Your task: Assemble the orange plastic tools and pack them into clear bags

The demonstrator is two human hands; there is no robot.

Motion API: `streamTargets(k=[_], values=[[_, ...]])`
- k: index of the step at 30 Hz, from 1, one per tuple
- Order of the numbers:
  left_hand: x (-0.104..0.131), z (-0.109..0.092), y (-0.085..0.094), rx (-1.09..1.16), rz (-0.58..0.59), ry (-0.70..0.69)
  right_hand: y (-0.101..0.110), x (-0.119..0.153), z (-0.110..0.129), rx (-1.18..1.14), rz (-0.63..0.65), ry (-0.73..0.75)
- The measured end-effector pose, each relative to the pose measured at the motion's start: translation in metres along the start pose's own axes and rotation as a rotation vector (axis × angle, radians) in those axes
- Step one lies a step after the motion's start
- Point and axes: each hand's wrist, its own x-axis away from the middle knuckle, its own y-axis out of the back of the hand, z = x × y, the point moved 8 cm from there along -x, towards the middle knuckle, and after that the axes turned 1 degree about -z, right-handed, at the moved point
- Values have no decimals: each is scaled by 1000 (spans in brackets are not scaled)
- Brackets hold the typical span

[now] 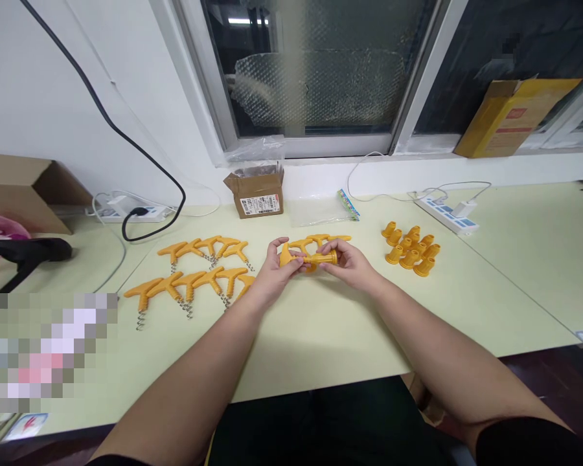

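Observation:
My left hand (pixel 278 272) is closed on a yellow T-shaped corkscrew handle (pixel 285 255). In my right hand (pixel 350 262) is a yellow flanged sleeve (pixel 324 257), held in line with the handle so that the two meet between my hands. Whether they are joined is hidden by the fingers. Left of my hands, yellow-handled corkscrews (pixel 187 285) with metal spirals lie in two rows. Several more yellow handles (pixel 318 239) lie just behind my hands. A cluster of yellow sleeves (pixel 411 249) stands upright to the right.
A small cardboard box (pixel 258 194) and a clear plastic bag (pixel 318 210) lie near the wall. Power strips (pixel 449 215) sit at both sides. A black cable (pixel 102 110) hangs at the left, above a larger cardboard box (pixel 19 188).

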Motion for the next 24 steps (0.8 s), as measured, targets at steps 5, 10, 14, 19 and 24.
streamTargets(k=[5,10,14,19,24], values=[[5,-5,-5,-261,-43,-69,-1,2,8,133,-28,28],[12,-19,-15,-273,44,-182,-3,2,1,-35,-8,-151],[22,-31,-23,-330,110,-296,-11,4,-5,-138,33,-311],[27,-34,-28,-347,129,-318,-26,16,-10,-273,129,-585],[20,-31,-20,-251,76,-286,-17,11,3,-325,112,-435]])
